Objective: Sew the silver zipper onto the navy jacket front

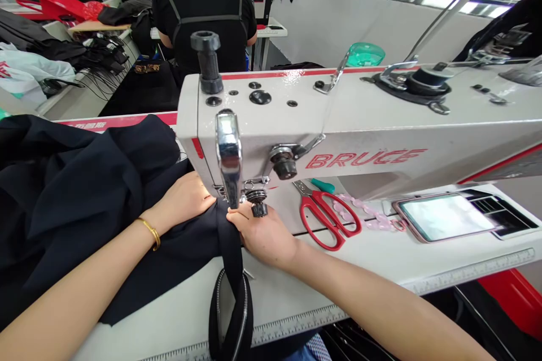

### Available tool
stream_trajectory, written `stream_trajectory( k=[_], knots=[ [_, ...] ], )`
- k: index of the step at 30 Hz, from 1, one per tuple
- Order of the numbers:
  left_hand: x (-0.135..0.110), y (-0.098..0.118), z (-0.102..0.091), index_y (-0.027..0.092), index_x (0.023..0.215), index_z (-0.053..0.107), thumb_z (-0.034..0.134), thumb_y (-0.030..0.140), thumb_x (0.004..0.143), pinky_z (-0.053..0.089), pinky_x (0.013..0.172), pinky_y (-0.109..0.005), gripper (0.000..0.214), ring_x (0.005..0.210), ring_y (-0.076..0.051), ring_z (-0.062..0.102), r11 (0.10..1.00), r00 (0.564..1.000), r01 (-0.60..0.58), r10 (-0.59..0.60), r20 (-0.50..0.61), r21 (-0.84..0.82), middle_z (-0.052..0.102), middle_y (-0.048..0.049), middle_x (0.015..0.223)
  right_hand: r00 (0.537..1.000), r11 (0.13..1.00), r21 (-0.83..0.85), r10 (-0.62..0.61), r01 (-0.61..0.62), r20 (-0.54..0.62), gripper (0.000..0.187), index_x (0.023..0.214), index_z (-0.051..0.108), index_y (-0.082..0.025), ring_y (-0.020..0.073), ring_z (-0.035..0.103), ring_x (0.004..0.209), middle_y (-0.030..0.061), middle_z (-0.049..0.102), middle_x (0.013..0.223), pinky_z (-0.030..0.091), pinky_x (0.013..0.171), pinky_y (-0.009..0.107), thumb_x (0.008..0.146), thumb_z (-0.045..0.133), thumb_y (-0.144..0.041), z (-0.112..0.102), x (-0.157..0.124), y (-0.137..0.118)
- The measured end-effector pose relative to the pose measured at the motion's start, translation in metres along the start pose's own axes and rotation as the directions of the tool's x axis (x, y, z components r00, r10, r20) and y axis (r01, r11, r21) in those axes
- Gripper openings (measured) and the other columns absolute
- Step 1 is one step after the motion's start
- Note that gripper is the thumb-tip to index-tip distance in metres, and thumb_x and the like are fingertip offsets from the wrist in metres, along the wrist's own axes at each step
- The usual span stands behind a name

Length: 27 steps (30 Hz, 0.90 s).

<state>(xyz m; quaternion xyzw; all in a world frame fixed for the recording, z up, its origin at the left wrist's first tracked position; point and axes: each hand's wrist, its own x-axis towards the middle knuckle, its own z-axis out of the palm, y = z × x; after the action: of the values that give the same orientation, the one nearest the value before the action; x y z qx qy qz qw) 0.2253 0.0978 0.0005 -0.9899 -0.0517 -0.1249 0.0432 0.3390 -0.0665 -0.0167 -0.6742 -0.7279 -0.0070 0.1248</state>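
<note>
Apparently, from afar, my left hand (pixel 184 197) rests on dark cloth (pixel 84 192) at the left of the bench (pixel 385 256); my right hand (pixel 265 234) meets the zipper tape (pixel 232 254) below the head of the sewing machine (pixel 359 138). I cannot tell whether either's fingers pinch. The tape's loop crosses the front edge, so its weight could drag it askew; fingers this near the head could get caught.

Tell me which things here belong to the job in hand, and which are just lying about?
Seemingly in the job:
- dark cloth
- zipper strip
- sewing machine

Apparently lying about:
- red-handled scissors, untouched, perhaps a spare tool
- phone
- pink strand
</note>
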Motion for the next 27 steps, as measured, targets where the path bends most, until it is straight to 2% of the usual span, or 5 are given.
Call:
stream_trajectory(
  k=[4, 10, 15, 20, 27],
  knots=[
    [0.002, -0.005, 0.004, 0.018, 0.057, 0.056, 0.037, 0.015, 0.076, 0.043, 0.060, -0.031, 0.027, 0.062, -0.018, 0.049, 0.999, 0.999, 0.021, -0.022, -0.026, -0.036, 0.055, -0.0038, 0.060, 1.000, 0.999, -0.033, 0.019, -0.019, -0.016, 0.014, 0.087, 0.058, -0.017, 0.0181, 0.052, 0.074, 0.0057, 0.060, 0.083, 0.038, 0.065, 0.030, 0.078, 0.048, -0.012, -0.002, 0.000, -0.001],
    [-0.007, -0.004, 0.009, 0.016, 0.063, 0.059, 0.042, 0.017, 0.081, 0.046, 0.074, -0.031, 0.025, 0.078, -0.019, 0.054, 0.998, 0.999, 0.029, -0.032, -0.043, -0.063, 0.059, -0.0043, 0.068, 0.999, 0.999, 0.025, -0.026, 0.025, 0.038, 0.029, 0.104, 0.053, -0.013, 0.0238, 0.050, 0.092, 0.0107, 0.056, 0.102, 0.040, 0.073, 0.035, 0.078, 0.052, -0.027, -0.010, -0.007, -0.004],
    [-0.035, 0.008, 0.003, 0.017, 0.093, 0.063, 0.042, 0.019, 0.085, 0.048, 0.080, -0.030, 0.022, 0.094, -0.018, 0.053, 0.995, 0.998, 0.056, -0.059, -0.037, -0.088, 0.062, -0.0054, 0.089, 0.975, 0.976, 0.038, -0.218, 0.216, 0.047, 0.035, 0.114, 0.048, -0.017, 0.0231, 0.045, 0.102, 0.0101, 0.050, 0.115, 0.037, 0.085, 0.038, 0.080, 0.051, -0.022, -0.020, -0.024, -0.021],
    [-0.068, 0.023, -0.007, 0.017, 0.098, 0.062, 0.041, 0.018, 0.086, 0.047, 0.086, -0.031, 0.024, 0.099, -0.017, 0.050, 0.985, 0.997, 0.046, -0.055, -0.050, -0.169, 0.060, -0.0040, 0.104, 0.883, 0.879, 0.088, -0.470, 0.468, 0.003, 0.021, 0.104, 0.054, -0.019, 0.0179, 0.047, 0.101, 0.0049, 0.055, 0.106, 0.036, 0.091, 0.037, 0.090, 0.039, -0.018, -0.029, -0.061, -0.055],
    [-0.074, 0.029, -0.016, 0.016, 0.096, 0.062, 0.041, 0.020, 0.086, 0.047, 0.086, -0.033, 0.024, 0.098, -0.017, 0.052, 0.980, 0.997, 0.070, -0.074, -0.015, -0.187, 0.061, -0.0053, 0.103, 0.852, 0.852, -0.003, -0.523, 0.523, -0.006, 0.016, 0.075, 0.060, -0.019, 0.0221, 0.039, 0.113, 0.0056, 0.047, 0.124, 0.038, 0.092, 0.041, 0.084, 0.047, -0.018, -0.020, -0.094, -0.085]
  ],
)
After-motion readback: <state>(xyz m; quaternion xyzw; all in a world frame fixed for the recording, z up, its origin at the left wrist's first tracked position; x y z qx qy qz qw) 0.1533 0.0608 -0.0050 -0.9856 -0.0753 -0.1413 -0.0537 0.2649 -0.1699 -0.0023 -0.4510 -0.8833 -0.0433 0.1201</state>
